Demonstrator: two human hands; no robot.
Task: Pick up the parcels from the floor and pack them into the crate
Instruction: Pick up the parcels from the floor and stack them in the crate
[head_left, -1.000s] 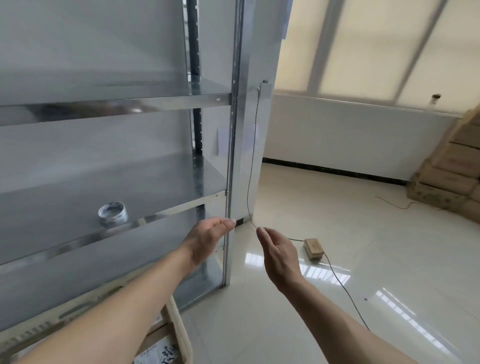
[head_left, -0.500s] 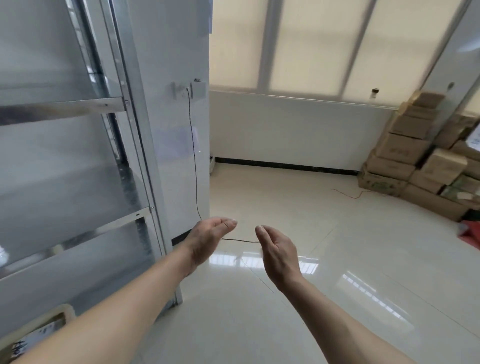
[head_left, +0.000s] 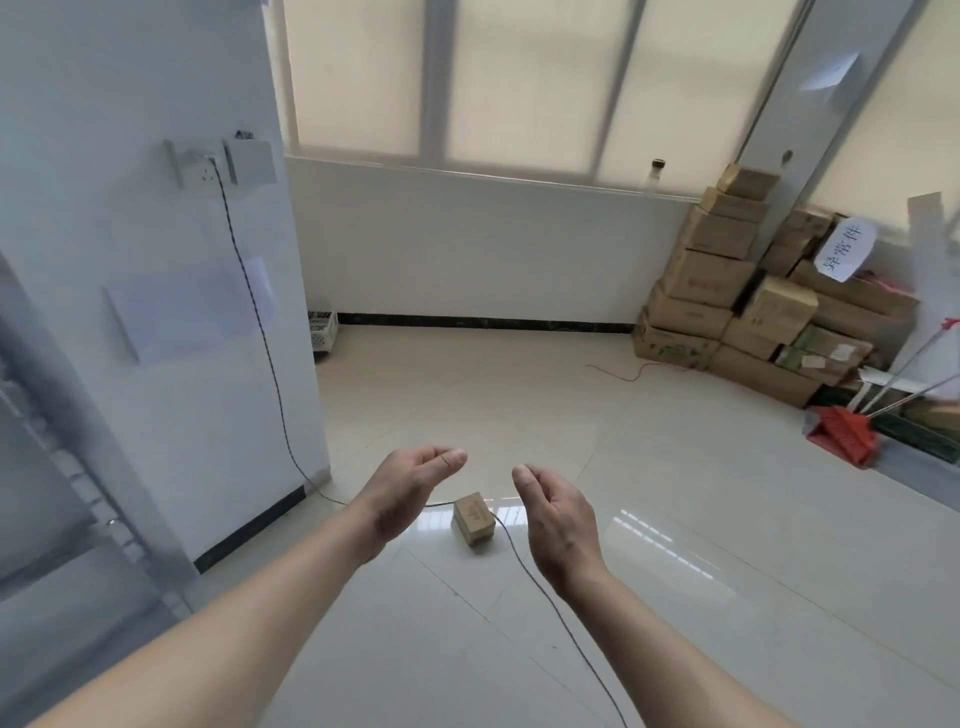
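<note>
Parcel — one small cardboard box, plain brown, with a faint printed mark on its top face too small to read. Closed, with no visible damage. It rests flat on the glossy pale tile floor, turned at an angle to the tile lines, one corner toward the camera. A thin dark cable runs along the floor and passes just beside its right edge — whether the two touch cannot be told. The box lies near the base of the white wall column, well apart from the stack of larger cartons in the far right corner. No crate is in view.
</note>
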